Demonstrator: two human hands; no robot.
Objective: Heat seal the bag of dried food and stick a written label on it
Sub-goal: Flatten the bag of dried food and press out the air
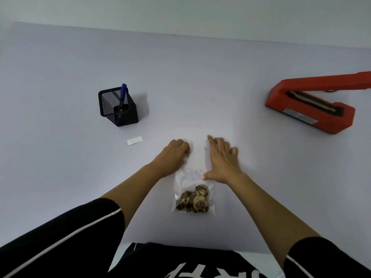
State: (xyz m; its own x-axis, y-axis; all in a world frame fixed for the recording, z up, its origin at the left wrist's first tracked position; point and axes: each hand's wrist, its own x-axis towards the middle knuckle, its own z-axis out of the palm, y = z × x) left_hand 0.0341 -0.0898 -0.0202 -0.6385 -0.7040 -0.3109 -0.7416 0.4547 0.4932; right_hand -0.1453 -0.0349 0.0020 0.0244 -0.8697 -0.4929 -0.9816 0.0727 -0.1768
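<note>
Right hand (pixel 220 159): fingers spread and straight, palm down, thumb pressing the clear upper part of the bag (pixel 190 173). Left hand (pixel 172 157): fingers bent, tips down at the bag's left edge; whether they pinch the film cannot be told. The bag lies flat on the table (pixel 200 87) between the hands, dried food (pixel 193 199) at its near end. Label (pixel 135 140): left of the hands. Holder (pixel 117 106) with pen (pixel 122 95): beyond the label. Sealer (pixel 313 105): far right, arm raised.

I see pale lavender table (pixel 180 77) filling most of view. Far edge meets plain white wall (pixel 180 11). Light soft, even, shadows faint.
</note>
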